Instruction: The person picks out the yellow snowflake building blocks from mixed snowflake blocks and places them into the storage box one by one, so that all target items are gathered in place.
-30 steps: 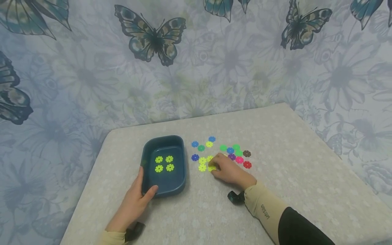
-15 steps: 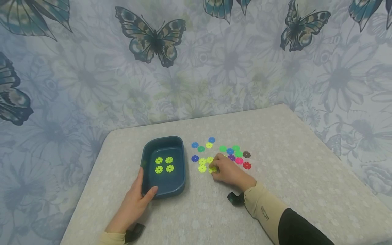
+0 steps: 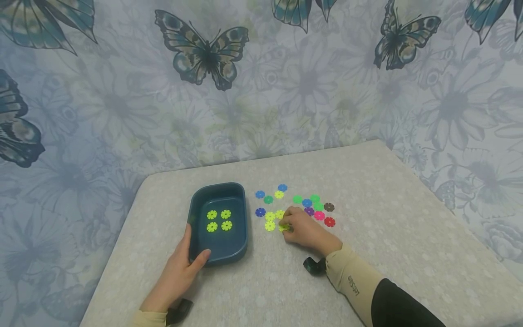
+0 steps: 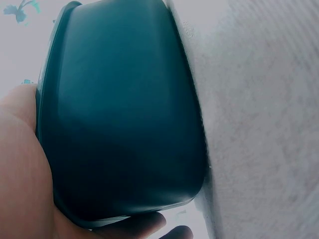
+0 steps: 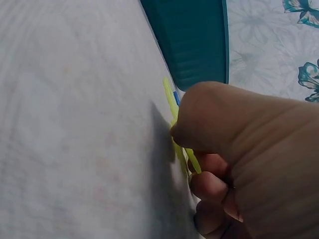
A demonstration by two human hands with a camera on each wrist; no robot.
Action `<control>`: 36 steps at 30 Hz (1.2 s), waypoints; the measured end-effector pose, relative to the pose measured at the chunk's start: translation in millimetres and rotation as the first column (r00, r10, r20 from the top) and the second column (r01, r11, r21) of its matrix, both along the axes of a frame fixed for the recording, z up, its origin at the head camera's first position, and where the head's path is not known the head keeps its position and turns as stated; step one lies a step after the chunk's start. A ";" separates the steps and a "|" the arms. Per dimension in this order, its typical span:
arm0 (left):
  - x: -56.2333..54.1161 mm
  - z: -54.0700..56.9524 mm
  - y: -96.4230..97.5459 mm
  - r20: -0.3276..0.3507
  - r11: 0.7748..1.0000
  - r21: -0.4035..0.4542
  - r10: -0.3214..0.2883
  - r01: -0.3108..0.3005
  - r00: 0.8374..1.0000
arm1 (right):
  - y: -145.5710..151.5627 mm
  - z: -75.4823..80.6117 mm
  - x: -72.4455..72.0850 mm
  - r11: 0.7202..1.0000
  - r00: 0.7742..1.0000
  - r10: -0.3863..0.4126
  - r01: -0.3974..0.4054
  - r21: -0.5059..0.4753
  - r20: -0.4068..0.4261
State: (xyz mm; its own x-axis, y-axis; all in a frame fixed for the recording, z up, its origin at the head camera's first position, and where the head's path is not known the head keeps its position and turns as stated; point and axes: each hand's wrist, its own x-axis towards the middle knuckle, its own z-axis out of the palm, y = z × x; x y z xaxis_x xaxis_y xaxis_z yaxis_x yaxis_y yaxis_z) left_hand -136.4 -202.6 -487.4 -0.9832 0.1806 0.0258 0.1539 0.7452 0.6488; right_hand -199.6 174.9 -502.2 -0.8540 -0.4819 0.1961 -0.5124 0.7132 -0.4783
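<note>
A dark teal plastic tray (image 3: 220, 249) stands on the table, with several yellow flower-shaped interlocking discs (image 3: 224, 223) laid flat inside. My left hand (image 3: 175, 272) holds its near left corner, thumb over the rim and fingers along the outer side. To the right of the tray, my right hand (image 3: 308, 230) pinches a yellow disc (image 5: 193, 162) between thumb and fingers, tilted and low over the cloth. Loose yellow discs (image 3: 269, 225) lie just left of these fingertips. The right hand hides part of the pile behind it.
Blue (image 3: 260, 194), green (image 3: 297, 200), purple (image 3: 309, 212), pink (image 3: 319, 215), red (image 3: 329, 222) and brown discs (image 3: 329, 207) are scattered around the right hand. A pale patterned cloth (image 3: 388, 227) covers the table, which meets a butterfly-papered wall (image 3: 261, 113) at the back.
The right hand's fingertips have closed on a yellow disc and tipped it slightly up. Left hand and tray stay where they were.
</note>
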 end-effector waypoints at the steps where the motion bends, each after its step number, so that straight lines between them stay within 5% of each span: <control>1: -0.1 0.0 0.0 -0.001 1.000 0.000 -0.001 0.001 1.000 | 0.1 -0.2 -0.1 1.000 1.000 0.001 -0.001 -0.003 -0.002; 18: -0.7 -1.2 0.2 0.005 1.000 -0.001 0.006 -0.006 1.000 | 1.2 11.0 6.0 0.997 1.000 0.001 -0.003 0.077 0.022; 36: 0.0 -0.7 -0.8 0.001 1.000 0.008 0.005 -0.005 1.000 | -3.1 7.8 3.5 0.983 0.975 -0.117 0.141 -0.121 0.188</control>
